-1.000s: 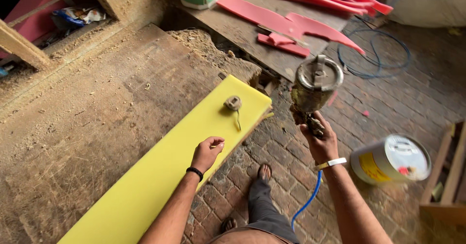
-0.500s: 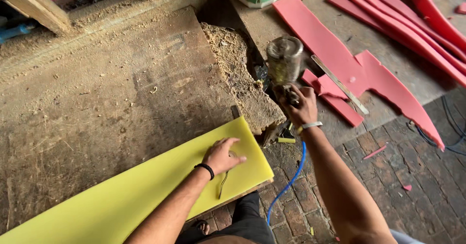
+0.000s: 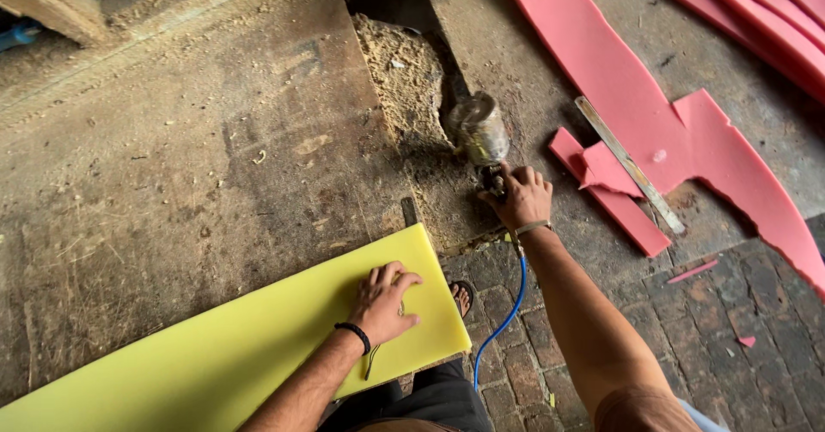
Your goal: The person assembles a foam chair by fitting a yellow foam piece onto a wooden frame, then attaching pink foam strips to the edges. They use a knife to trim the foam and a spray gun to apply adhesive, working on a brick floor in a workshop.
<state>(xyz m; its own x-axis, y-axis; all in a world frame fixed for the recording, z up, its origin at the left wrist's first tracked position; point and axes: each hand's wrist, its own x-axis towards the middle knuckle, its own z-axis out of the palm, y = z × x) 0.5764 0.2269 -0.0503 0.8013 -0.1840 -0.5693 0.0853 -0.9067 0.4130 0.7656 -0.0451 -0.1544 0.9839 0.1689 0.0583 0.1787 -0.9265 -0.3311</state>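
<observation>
A long yellow foam sheet (image 3: 215,346) lies on the worn wooden workbench (image 3: 189,165), its right end near the bench edge. My left hand (image 3: 385,301) rests flat on that end, covering a small metal tool whose thin handle sticks out under my wrist. A black band circles that wrist. Further right, my right hand (image 3: 518,196) grips the handle of a spray gun (image 3: 479,131) with a metal cup on top, held over a sawdust pile at the bench's corner. A blue air hose (image 3: 507,312) hangs from the gun down past my arm.
Pink foam offcuts (image 3: 662,131) lie on the bench at the right with a metal ruler (image 3: 627,164) across them. Sawdust (image 3: 404,71) heaps by a gap in the bench. Brick floor (image 3: 730,346) lies below, with my sandalled foot (image 3: 464,294) on it.
My right hand has lowered the spray gun toward the sawdust corner of the bench. My left hand stays pressed on the yellow foam's end. The view has shifted closer.
</observation>
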